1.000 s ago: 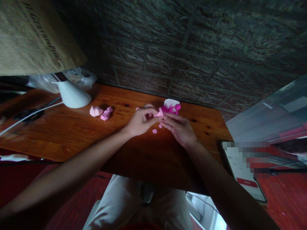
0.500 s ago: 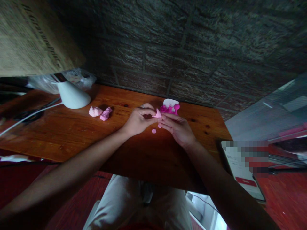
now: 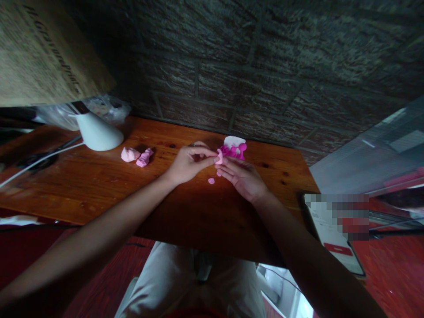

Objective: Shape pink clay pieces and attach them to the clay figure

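Observation:
Between my two hands, just above the wooden table (image 3: 185,212), is a small piece of pink modelling clay (image 3: 220,156), thin and curved. My left hand (image 3: 190,163) pinches its left edge between thumb and forefinger. The fingers of my right hand (image 3: 243,176) close on it from the right and below. Two small pink clay bits lie under the hands; one flat bit (image 3: 211,180) shows fully, the other is partly covered by my right fingers. Behind them rests a bright pink shaped piece (image 3: 236,151) with a white piece (image 3: 235,141) at its back.
On the left lie a pale pink clay lump (image 3: 130,154) and a darker pink lump (image 3: 145,157). A white lamp (image 3: 99,132) with a printed shade (image 3: 49,57) stands behind them, near black scissors (image 3: 39,162). A tablet-like screen (image 3: 334,238) sits at the right edge. A stone wall (image 3: 212,79) borders the back.
The held clay has turned from a pointed, upright shape to a narrower curved one as my fingers shifted on it. My left fingers have straightened a little. The view has moved slightly.

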Available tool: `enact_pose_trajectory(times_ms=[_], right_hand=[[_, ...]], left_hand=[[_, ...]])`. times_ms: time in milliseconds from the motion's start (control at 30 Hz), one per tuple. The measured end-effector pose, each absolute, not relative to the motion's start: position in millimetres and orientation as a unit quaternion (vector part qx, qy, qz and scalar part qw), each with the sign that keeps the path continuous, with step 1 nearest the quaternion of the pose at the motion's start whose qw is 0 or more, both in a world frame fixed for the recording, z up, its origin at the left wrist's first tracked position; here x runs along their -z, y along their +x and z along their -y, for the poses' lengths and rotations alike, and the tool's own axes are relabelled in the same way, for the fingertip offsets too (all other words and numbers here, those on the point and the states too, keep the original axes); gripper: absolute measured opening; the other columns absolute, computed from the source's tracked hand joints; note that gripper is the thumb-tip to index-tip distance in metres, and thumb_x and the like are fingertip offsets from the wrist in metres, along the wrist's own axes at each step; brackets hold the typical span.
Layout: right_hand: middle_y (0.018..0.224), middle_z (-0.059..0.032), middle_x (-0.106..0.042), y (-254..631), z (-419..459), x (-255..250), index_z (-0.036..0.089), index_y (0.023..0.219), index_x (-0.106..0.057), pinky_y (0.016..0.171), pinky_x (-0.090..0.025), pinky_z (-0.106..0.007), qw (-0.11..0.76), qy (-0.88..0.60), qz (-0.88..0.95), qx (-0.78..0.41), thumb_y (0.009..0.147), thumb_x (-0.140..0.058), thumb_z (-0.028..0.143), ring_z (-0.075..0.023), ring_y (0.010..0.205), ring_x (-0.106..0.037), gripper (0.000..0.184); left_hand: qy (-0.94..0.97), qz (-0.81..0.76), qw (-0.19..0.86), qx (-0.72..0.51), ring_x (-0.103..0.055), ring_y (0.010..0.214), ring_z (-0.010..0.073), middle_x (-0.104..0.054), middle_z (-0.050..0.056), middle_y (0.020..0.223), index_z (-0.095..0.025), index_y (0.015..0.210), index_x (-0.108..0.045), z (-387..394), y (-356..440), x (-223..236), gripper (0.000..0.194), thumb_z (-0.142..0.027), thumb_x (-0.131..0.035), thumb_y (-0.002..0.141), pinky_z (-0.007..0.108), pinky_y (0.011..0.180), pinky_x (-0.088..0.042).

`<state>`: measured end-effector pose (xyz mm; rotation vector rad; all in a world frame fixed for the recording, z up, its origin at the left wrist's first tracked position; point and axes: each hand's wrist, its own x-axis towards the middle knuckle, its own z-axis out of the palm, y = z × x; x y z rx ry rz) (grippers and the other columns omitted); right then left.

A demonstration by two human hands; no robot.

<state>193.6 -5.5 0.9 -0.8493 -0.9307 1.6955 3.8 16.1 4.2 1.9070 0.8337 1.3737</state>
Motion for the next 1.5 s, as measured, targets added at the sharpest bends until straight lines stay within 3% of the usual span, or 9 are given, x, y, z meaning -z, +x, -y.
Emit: enact_pose_trajectory(times_ms=[267, 500, 933, 1233, 1500], right_hand=[[0.100, 0.0000, -0.081, 192.7, 5.0, 3.3, 0.026, 0.093, -0.081, 0.106, -0.054, -0.037, 0.483, -0.335, 0.371, -0.719, 0.070, -0.089, 0.031, -0.0179, 0.100, -0.074, 0.026], [0.099, 0.0000, -0.081, 194.0, 1.0, 4.7, 0.025, 0.091, -0.081, 0.099, -0.056, -0.030, 0.504, -0.345, 0.326, -0.721, 0.070, -0.088, 0.027, -0.0154, 0.097, -0.073, 0.022], [0.096, -0.0031, -0.080, 192.2, 4.8, -1.8, 0.023, 0.090, -0.078, 0.102, -0.054, -0.040, 0.494, -0.373, 0.366, -0.695, 0.067, -0.091, 0.034, -0.0201, 0.095, -0.074, 0.029], [0.091, -0.0021, -0.079, 191.7, 5.9, 1.8, 0.024, 0.092, -0.079, 0.101, -0.053, -0.039, 0.498, -0.376, 0.385, -0.680, 0.068, -0.090, 0.037, -0.0193, 0.093, -0.073, 0.029], [0.096, 0.0002, -0.079, 188.0, 6.3, 3.1, 0.026, 0.085, -0.080, 0.096, -0.057, -0.035, 0.521, -0.382, 0.388, -0.657, 0.061, -0.093, 0.040, -0.0169, 0.091, -0.072, 0.031]], left_hand=[[0.737, -0.305, 0.315, -0.514, -0.065, 0.080, 0.0155, -0.073, 0.006, 0.084, -0.017, 0.086, -0.079, -15.4, 5.7, -4.4, 0.016, -0.032, -0.074, 0.089, 0.029, 0.075, -0.049], [0.735, -0.328, 0.329, -0.493, -0.060, 0.074, 0.0147, -0.070, 0.004, 0.081, -0.017, 0.091, -0.080, -17.9, 0.0, -6.4, 0.018, -0.034, -0.079, 0.083, 0.028, 0.069, -0.046], [0.762, -0.299, 0.328, -0.471, -0.057, 0.072, 0.0137, -0.066, 0.003, 0.078, -0.016, 0.092, -0.078, -17.6, 1.5, -2.8, 0.013, -0.028, -0.073, 0.088, 0.027, 0.067, -0.045], [0.747, -0.315, 0.342, -0.475, -0.070, 0.083, 0.0177, -0.078, 0.008, 0.090, -0.016, 0.092, -0.078, -15.4, 6.0, 0.8, 0.017, -0.031, -0.071, 0.089, 0.030, 0.077, -0.053], [0.711, -0.326, 0.406, -0.472, -0.074, 0.081, 0.0178, -0.081, 0.008, 0.091, -0.015, 0.090, -0.080, -10.9, 12.4, -0.6, 0.025, -0.039, -0.075, 0.087, 0.029, 0.077, -0.057]])
